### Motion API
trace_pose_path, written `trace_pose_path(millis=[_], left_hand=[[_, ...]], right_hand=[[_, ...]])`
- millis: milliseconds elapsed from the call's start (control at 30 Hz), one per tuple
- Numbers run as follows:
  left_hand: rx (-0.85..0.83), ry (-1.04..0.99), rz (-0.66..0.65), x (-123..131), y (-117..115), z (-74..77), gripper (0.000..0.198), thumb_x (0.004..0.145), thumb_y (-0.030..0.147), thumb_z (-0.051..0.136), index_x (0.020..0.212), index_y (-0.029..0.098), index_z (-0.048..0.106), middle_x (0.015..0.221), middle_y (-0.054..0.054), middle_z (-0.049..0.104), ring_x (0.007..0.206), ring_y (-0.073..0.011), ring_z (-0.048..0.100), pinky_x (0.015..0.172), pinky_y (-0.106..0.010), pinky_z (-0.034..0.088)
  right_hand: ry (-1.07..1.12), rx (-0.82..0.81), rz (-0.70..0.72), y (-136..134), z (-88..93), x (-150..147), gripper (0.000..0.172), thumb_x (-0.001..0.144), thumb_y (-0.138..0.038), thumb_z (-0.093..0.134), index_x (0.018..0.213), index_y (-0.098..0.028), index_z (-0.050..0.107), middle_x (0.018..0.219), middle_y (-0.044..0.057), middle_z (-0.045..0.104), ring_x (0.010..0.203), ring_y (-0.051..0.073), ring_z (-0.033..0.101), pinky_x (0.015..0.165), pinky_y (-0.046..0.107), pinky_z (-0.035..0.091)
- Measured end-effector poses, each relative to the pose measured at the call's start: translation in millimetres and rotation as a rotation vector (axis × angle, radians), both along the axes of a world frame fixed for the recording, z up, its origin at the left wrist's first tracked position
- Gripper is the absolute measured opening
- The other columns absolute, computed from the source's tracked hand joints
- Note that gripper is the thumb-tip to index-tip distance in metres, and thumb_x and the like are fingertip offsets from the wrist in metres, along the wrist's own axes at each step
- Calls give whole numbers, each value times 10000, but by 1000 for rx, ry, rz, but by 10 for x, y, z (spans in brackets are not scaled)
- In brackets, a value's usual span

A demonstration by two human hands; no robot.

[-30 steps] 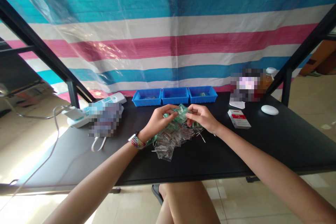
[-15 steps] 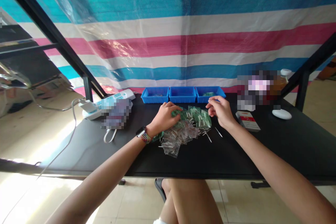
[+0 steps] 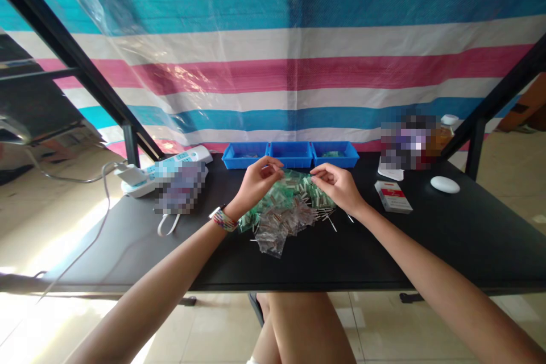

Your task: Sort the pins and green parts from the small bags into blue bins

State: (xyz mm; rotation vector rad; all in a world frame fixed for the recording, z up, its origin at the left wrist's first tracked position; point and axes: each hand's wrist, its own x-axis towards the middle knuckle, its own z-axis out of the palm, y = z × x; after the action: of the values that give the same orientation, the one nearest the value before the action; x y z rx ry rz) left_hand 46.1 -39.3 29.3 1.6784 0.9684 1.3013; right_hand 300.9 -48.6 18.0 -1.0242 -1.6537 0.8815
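Note:
A pile of small clear and green plastic bags lies mid-table, with short metal pins in and around them. Green bags point(image 3: 279, 193) form its back part; clear bags point(image 3: 273, 233) are at the front. My left hand point(image 3: 258, 182) is over the pile's back left, fingers loosely curled, thumb apart, nothing visible in them. At the back right, my right hand point(image 3: 339, 186) has its fingertips at the green bags, thumb and forefinger slightly apart. Loose metal pins point(image 3: 328, 216) stick out on the right, one partly under my right hand.
Three blue bins stand behind the pile: left point(image 3: 245, 156), middle point(image 3: 290, 155) and right point(image 3: 335, 155), the right one holding green bags. A power strip point(image 3: 170, 168) with a cable is on the left. A small box point(image 3: 393, 197) and a white mouse point(image 3: 445, 184) lie right.
My left hand has lifted off the green bags and back a little, uncovering more of them. My right hand has moved left to the pile's edge. The view has shifted slightly.

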Motion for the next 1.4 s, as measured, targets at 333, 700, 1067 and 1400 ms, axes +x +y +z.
trace_pose_path(millis=[333, 700, 1067, 1400], left_hand=[[-67, -72, -36, 145, -199, 133, 390, 829, 496, 831, 810, 198, 580, 733, 15, 627, 664, -130, 590, 644, -258, 477], [-154, 167, -146, 84, -182, 115, 449, 921, 577, 701, 768, 159, 758, 743, -53, 727, 694, -172, 613, 655, -281, 457], [-119, 115, -129, 101, -145, 71, 409, 894, 560, 762, 826, 157, 739, 776, -42, 748, 719, -169, 652, 697, -274, 514], [-103, 121, -80, 77, -130, 25, 406, 956, 505, 692, 1169, 166, 758, 1027, -90, 814, 968, -260, 750, 841, -338, 559]], right_hand=[[172, -192, 223, -94, 40, -172, 355, 805, -516, 854, 927, -209, 724, 728, 7, 690, 565, 154, 606, 548, 294, 515], [-172, 434, 120, -163, 59, -109, 174, 973, -233, 646, 1066, -268, 790, 1065, 87, 703, 928, 220, 689, 826, 371, 578], [322, -296, 235, -75, 82, -132, 386, 834, -467, 802, 1095, -226, 650, 808, -10, 660, 599, 173, 663, 526, 309, 583], [481, -339, 196, 11, 93, -66, 322, 734, -411, 923, 793, -194, 694, 656, -20, 687, 557, 135, 656, 552, 262, 601]])
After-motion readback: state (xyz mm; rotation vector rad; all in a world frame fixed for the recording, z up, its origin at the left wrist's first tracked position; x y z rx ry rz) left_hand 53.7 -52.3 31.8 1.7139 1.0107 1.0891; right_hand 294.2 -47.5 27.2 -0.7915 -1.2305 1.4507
